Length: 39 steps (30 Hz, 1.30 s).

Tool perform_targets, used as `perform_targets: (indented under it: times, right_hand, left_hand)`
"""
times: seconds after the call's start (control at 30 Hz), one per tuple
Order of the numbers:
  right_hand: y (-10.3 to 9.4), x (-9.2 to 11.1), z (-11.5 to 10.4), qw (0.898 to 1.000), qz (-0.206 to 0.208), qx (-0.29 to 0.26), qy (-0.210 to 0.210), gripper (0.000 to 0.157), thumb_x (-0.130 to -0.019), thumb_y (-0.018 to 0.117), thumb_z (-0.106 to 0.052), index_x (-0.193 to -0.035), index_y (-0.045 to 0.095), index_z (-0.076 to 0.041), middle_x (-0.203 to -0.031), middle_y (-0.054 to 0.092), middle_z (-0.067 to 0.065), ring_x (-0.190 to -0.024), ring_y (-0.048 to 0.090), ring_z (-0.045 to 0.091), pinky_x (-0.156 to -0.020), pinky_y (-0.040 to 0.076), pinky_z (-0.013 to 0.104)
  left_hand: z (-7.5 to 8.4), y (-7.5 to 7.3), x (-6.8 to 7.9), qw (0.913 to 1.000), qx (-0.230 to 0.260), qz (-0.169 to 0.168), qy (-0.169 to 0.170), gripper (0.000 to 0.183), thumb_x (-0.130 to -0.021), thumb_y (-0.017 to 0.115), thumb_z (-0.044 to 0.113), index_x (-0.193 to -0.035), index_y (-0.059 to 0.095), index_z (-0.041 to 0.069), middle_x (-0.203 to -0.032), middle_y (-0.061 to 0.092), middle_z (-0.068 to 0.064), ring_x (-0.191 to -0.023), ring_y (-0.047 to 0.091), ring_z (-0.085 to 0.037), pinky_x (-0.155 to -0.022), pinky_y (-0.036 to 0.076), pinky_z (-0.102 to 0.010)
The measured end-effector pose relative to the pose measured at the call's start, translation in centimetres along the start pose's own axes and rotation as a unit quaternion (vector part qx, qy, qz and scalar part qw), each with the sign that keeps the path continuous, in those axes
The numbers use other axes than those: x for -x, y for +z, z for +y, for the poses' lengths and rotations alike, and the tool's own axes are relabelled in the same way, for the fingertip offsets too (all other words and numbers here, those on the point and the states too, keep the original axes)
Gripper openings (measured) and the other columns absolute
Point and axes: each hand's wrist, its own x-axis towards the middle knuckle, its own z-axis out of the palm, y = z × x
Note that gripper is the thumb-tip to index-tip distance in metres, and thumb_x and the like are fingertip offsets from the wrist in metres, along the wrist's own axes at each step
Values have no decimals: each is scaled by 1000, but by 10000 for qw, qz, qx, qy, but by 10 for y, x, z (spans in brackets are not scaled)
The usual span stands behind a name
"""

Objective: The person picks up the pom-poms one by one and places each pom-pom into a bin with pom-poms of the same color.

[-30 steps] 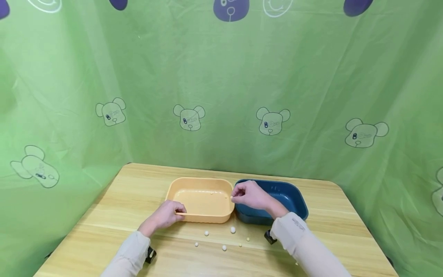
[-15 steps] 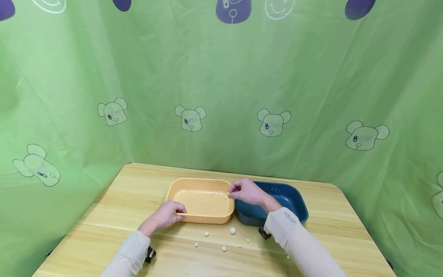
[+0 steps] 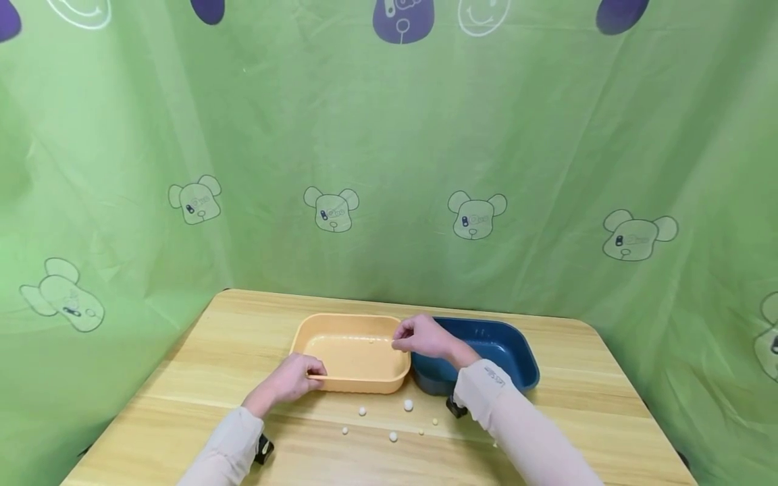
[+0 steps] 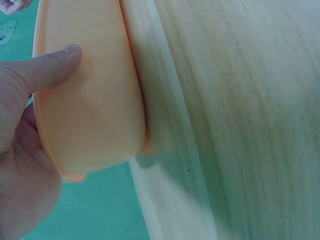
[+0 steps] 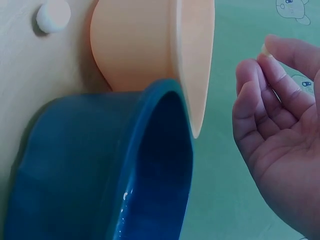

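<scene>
My left hand (image 3: 288, 379) grips the near-left rim of a pale orange plastic basin (image 3: 365, 385). In the left wrist view its thumb lies along the basin's outer wall, with the fingers over the rim. My right hand (image 3: 427, 337) is above the right end of that basin, its wrist over the blue basin (image 3: 524, 361). Between thumb and forefinger it pinches a tiny pale-yellow ball (image 5: 265, 50), partly hidden by the fingertips. One small bead (image 3: 371, 341) shows inside the orange basin toward the back.
In front of the basins lie several little balls: white ones, such as a larger white ball (image 3: 408, 405), and small yellow ones, such as a yellow ball (image 3: 435, 422). The wooden table (image 3: 243, 324) ends at a green patterned curtain (image 3: 389, 135). The basins stand side by side.
My right hand has moved left, from the gap between the basins to above the right end of the orange one, still pinching the tiny ball. The left hand keeps its place.
</scene>
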Motion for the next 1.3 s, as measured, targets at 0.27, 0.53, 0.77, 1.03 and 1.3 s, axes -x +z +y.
perform_targets:
  times: [0.27, 0.53, 0.77, 1.03, 1.3]
  right_hand:
    - [11, -7, 3, 9998, -61, 82, -142, 5, -84, 70, -14, -82, 69, -10, -72, 64, -3, -65, 55, 11, -58, 46, 27]
    - [17, -13, 3, 9999, -142, 96, 8, 4, -84, 70, -13, -82, 68, -9, -72, 63, -3, -65, 54, 12, -59, 46, 27]
    - [22, -18, 5, 9998, -175, 99, 85, 4, -83, 69, -12, -82, 69, -9, -69, 63, -3, -66, 55, 11, -60, 46, 26]
    - [23, -24, 5, 9995, -212, 100, 229, 4, -83, 70, -12, -83, 69, -9, -69, 62, -3, -68, 54, 12, -62, 45, 26]
    - [24, -29, -1, 9994, -255, -11, 246, 4, -84, 69, -12, -84, 69, -8, -70, 62, -2, -69, 54, 12, -61, 43, 26]
  left_hand:
    - [1, -1, 1, 10000, -1, -2, -22, 12, -76, 75, 3, -78, 69, 13, -75, 63, 11, -68, 54, -4, -65, 48, -24]
    - [1, -1, 2, 10000, 55, -36, -57, 12, -77, 75, 4, -79, 69, 15, -75, 64, 11, -69, 55, -4, -66, 48, -25]
    - [1, -1, 1, 10000, 37, -38, -41, 12, -77, 74, 4, -78, 69, 14, -74, 62, 12, -68, 54, -4, -65, 47, -24]
    - [1, -2, 0, 10000, 51, -25, -66, 12, -77, 75, 4, -77, 69, 14, -72, 61, 13, -66, 53, -3, -63, 47, -24]
    - [-2, 1, 0, 9999, 68, -70, -47, 12, -77, 75, 5, -77, 69, 15, -73, 62, 12, -67, 54, -5, -64, 47, -24]
